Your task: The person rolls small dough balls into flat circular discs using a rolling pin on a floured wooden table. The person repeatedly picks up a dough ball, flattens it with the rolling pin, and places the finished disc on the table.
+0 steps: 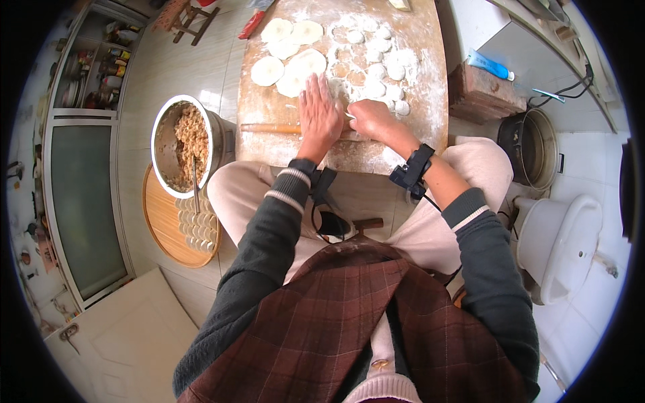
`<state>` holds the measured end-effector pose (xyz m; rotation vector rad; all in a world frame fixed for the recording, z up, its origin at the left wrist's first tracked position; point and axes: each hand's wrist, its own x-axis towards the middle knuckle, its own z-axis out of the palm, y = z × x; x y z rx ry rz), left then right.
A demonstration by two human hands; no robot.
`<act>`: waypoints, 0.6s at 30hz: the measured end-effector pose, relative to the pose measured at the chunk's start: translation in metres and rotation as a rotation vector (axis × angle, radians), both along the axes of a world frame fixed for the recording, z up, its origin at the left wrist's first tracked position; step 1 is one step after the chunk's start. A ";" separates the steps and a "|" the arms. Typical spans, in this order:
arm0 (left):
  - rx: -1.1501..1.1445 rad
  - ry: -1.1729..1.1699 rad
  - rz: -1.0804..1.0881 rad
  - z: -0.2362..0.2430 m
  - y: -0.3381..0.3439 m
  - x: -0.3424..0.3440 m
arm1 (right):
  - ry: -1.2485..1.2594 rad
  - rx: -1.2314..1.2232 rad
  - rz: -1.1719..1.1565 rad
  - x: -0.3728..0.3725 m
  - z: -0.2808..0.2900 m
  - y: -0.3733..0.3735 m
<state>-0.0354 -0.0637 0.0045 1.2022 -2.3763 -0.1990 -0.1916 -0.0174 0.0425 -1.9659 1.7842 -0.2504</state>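
My left hand [319, 114] lies palm down over a wooden rolling pin [270, 127] on the flour-dusted board [262, 154], fingers stretched forward. Beside it, my right hand [376, 123] is closed, pinching a small white piece of dough [349, 115] at the pin, mostly hidden by the hands. Several flat round wrappers [267, 70] lie at the board's upper left. Several small floured dough pieces [396, 70] are spread over its right half.
A steel bowl of filling [185, 138] with a spoon stands left, by a bamboo tray [161, 221] of dumplings. A red package [250, 23] lies at the board's far edge. Right are a brick block [480, 97], blue tube [490, 65], pot [527, 148] and white basin [551, 248].
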 end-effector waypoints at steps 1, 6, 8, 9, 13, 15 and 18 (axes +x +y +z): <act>0.070 -0.029 0.031 0.000 -0.005 -0.004 | -0.001 -0.081 0.002 0.002 0.001 0.001; 0.105 -0.089 0.002 0.004 0.037 0.024 | -0.163 -0.092 -0.163 0.000 -0.006 -0.003; 0.231 -0.251 0.020 0.004 0.051 0.035 | -0.229 0.035 -0.235 -0.004 -0.010 -0.006; 0.175 -0.160 -0.011 0.003 0.051 0.035 | -0.200 0.045 -0.171 -0.005 -0.010 -0.005; -0.034 -0.030 -0.004 -0.005 0.001 0.002 | -0.050 -0.037 -0.032 -0.003 -0.005 0.000; -0.010 0.007 0.050 -0.008 -0.016 -0.012 | 0.002 -0.138 0.003 -0.002 -0.002 0.000; -0.024 -0.024 0.033 -0.008 -0.002 -0.004 | -0.032 -0.065 -0.047 -0.005 -0.003 -0.003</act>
